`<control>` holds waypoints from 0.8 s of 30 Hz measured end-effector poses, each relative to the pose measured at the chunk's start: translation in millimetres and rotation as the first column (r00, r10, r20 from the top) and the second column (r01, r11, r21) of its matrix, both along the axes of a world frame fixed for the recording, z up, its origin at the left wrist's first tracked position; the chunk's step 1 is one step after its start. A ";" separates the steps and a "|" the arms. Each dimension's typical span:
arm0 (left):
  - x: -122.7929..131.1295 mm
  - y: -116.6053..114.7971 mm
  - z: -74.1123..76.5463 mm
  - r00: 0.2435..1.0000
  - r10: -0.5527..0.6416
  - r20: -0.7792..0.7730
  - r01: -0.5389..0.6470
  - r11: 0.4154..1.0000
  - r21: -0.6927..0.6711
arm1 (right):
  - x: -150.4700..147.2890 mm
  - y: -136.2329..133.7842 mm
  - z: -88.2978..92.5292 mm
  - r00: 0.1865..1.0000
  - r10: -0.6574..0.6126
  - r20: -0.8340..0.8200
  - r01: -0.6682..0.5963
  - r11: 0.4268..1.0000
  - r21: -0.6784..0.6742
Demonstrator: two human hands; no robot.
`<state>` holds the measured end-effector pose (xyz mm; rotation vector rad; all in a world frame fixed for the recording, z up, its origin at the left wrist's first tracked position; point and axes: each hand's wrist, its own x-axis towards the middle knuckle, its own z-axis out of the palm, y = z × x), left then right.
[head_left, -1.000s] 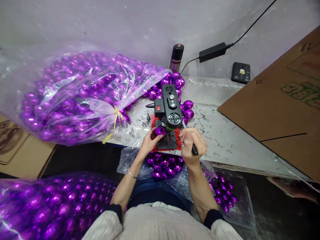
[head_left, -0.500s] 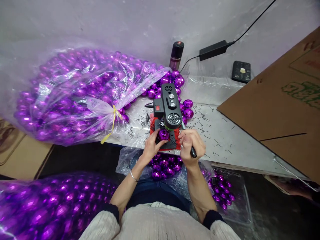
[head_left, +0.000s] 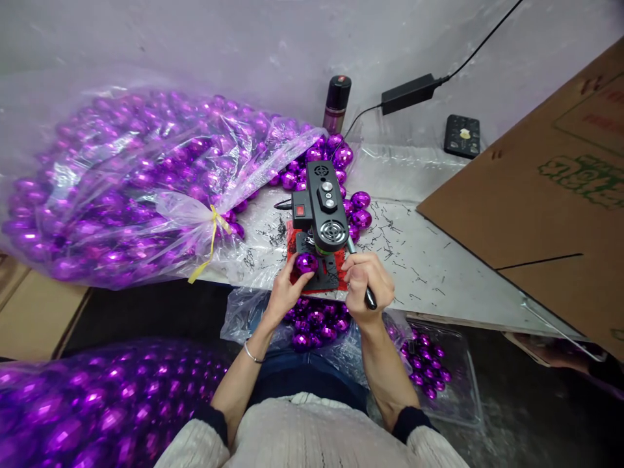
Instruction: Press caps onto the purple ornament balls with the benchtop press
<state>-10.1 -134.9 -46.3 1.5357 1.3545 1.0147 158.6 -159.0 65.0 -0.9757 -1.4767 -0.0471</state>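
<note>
Between the thumb and fingers of my left hand [head_left: 284, 289] is a shiny purple faceted ball [head_left: 307, 262], at the front of a small black bench machine [head_left: 327, 205]. My right hand [head_left: 369, 286] is wrapped round the machine's lever [head_left: 371, 299], whose black end pokes out below the fist. The machine has round vents, silver buttons and a red switch [head_left: 300, 210] on its side. It stands on a red mat [head_left: 341, 276] on the white table [head_left: 414, 260]. More purple balls [head_left: 316, 318] lie in plastic at my lap, just below the table edge.
A tied clear bag [head_left: 146, 195] of purple balls fills the left side. Loose balls [head_left: 361, 218] lie behind the machine, near a spray can [head_left: 336, 104]. A large cardboard box [head_left: 536, 208] leans in from the right. Small dark bits litter the table. A clear bin [head_left: 468, 383] stands below.
My left hand, with the ball, has shifted slightly left, away from under the machine's head. The right hand keeps its grip on the lever. The whole view has moved a little.
</note>
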 end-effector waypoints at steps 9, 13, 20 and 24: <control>-12.7 10.5 4.3 0.972 0.016 0.232 0.031 0.980 -0.197 | -0.3 0.6 -5.5 1.000 -0.010 -0.007 0.010 1.000 0.005; -5.6 12.6 4.8 0.997 -0.020 0.078 0.027 0.996 -0.085 | 0.4 0.1 -4.8 1.000 -0.020 0.003 0.020 1.000 -0.006; 2.8 12.6 8.0 0.962 -0.115 -0.247 0.162 0.970 0.179 | 1.4 0.1 -2.5 0.999 -0.016 0.032 0.016 1.000 0.005; 1.1 10.6 11.2 0.935 -0.148 -0.323 0.225 0.950 0.216 | 1.9 -0.2 -3.5 0.999 -0.014 0.042 0.014 1.000 0.001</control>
